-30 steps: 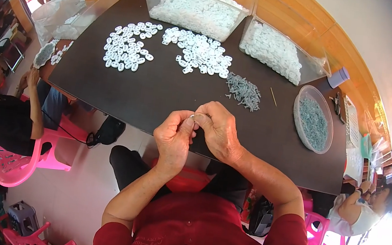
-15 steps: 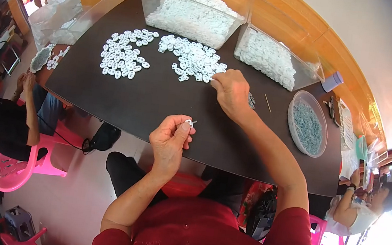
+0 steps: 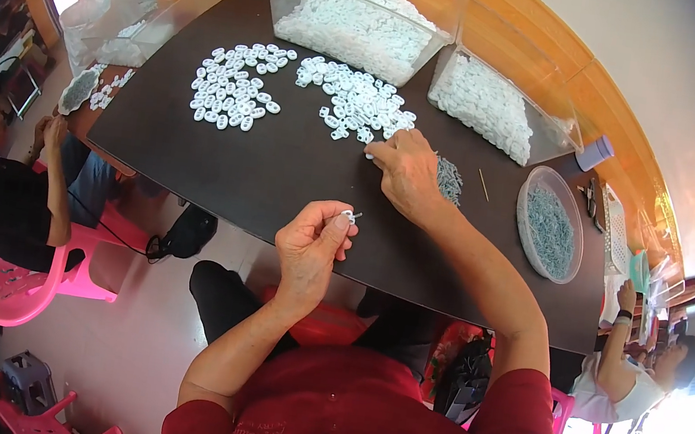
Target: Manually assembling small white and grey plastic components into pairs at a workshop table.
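Note:
My left hand (image 3: 315, 243) is closed in a pinch on a small white plastic piece (image 3: 347, 216); a thin grey pin sticks out of it. My right hand (image 3: 407, 175) reaches over the dark table, thumb and fingertips closed on another small white plastic piece (image 3: 369, 155), mostly covered by the fingers. It is at the near edge of a loose pile of white plastic pieces (image 3: 357, 101). To the left lies a group of oval white pieces with holes (image 3: 229, 90). Beside my right wrist is a small heap of grey pins (image 3: 449, 180).
Two clear bins (image 3: 280, 1) of white pieces stand along the far edge. At right are a round tub (image 3: 574, 260) of grey pins, a thin stick (image 3: 484, 184), pliers (image 3: 591, 204) and a purple-capped container (image 3: 596, 152). Other people sit left and right on pink chairs (image 3: 17, 289).
My right hand has drawn slightly nearer from the white pile, with a white piece at its fingertips. More of the small grey heap shows. My left hand keeps its pinch.

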A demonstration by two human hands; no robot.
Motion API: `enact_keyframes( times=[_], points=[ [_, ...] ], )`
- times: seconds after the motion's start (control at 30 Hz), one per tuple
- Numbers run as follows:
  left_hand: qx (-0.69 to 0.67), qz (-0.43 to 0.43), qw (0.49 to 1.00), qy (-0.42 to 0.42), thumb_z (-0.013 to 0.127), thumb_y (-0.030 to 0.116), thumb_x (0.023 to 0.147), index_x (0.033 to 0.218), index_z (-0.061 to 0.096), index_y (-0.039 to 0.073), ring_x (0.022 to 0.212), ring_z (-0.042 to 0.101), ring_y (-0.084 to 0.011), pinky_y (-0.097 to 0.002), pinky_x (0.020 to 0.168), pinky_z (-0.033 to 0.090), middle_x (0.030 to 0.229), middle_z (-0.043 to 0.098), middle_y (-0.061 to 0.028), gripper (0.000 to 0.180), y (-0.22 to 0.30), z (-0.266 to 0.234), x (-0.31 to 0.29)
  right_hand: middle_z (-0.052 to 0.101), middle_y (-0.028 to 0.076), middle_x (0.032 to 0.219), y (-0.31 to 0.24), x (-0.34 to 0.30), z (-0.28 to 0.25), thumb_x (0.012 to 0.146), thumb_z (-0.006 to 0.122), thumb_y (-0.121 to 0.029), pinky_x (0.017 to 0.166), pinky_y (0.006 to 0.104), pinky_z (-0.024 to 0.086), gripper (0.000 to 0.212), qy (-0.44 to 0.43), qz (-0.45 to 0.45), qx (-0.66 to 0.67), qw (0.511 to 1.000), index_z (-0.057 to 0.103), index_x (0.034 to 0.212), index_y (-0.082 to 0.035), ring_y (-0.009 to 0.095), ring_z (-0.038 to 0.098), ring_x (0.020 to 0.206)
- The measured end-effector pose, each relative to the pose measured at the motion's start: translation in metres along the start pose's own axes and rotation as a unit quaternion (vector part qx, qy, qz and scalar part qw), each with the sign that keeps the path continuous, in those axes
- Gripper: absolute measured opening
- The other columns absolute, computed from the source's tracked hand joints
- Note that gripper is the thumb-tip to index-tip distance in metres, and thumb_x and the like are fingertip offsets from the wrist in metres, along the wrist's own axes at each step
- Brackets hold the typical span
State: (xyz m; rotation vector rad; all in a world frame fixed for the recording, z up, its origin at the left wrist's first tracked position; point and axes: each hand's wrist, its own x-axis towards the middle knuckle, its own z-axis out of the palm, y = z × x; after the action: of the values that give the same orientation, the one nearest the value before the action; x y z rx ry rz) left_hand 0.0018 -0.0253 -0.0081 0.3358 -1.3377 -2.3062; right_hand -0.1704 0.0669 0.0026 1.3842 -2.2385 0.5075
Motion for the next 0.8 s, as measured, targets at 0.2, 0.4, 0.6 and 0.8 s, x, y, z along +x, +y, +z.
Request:
enact_keyframes(
  times=[0.2, 0.4, 0.6, 0.8],
  points=[
    [0.001, 0.004, 1.000, -0.002, 0.060, 0.008, 0.088, 0.097, 0.061, -0.003, 0.060, 0.055, -0.0084, -0.0203, 0.051, 0.045, 0.077, 0.063, -0.0073, 0.014, 0.000, -0.001, 0.000, 0.055, 0.010, 0.076, -0.010, -0.011, -0.018, 0.071, 0.064, 0.000, 0.063, 0.0382, 0.042, 0.015, 0.024, 0.032, 0.031, 0.999, 0.065, 0.084, -0.008, 0.028, 0.052, 0.073],
    [0.010, 0.012, 1.000, -0.003, 0.060, 0.009, 0.088, 0.096, 0.061, -0.004, 0.060, 0.055, -0.0086, -0.0206, 0.051, 0.045, 0.077, 0.063, -0.0076, 0.015, 0.000, 0.000, 0.001, 0.054, 0.009, 0.075, -0.014, -0.014, -0.022, 0.070, 0.064, 0.000, 0.064, 0.0379, 0.042, 0.016, 0.011, -0.002, 0.066, 0.998, 0.064, 0.085, -0.007, 0.027, 0.052, 0.074],
    [0.009, 0.011, 1.000, -0.002, 0.060, 0.009, 0.088, 0.096, 0.061, -0.004, 0.060, 0.055, -0.0091, -0.0210, 0.051, 0.045, 0.077, 0.063, -0.0080, 0.015, -0.001, -0.001, 0.001, 0.053, 0.008, 0.075, -0.018, -0.017, -0.023, 0.070, 0.064, -0.003, 0.064, 0.0361, 0.041, 0.012, -0.053, -0.043, 0.023, 0.997, 0.062, 0.081, -0.005, 0.026, 0.050, 0.072],
    [0.004, 0.014, 1.000, -0.002, 0.060, 0.009, 0.088, 0.096, 0.061, -0.004, 0.061, 0.055, -0.0094, -0.0213, 0.051, 0.045, 0.077, 0.063, -0.0082, 0.016, 0.000, -0.001, -0.001, 0.051, 0.009, 0.075, -0.033, -0.021, -0.032, 0.069, 0.068, -0.006, 0.064, 0.0365, 0.041, 0.015, -0.045, -0.031, 0.037, 0.998, 0.061, 0.082, -0.005, 0.025, 0.049, 0.073]
  ],
)
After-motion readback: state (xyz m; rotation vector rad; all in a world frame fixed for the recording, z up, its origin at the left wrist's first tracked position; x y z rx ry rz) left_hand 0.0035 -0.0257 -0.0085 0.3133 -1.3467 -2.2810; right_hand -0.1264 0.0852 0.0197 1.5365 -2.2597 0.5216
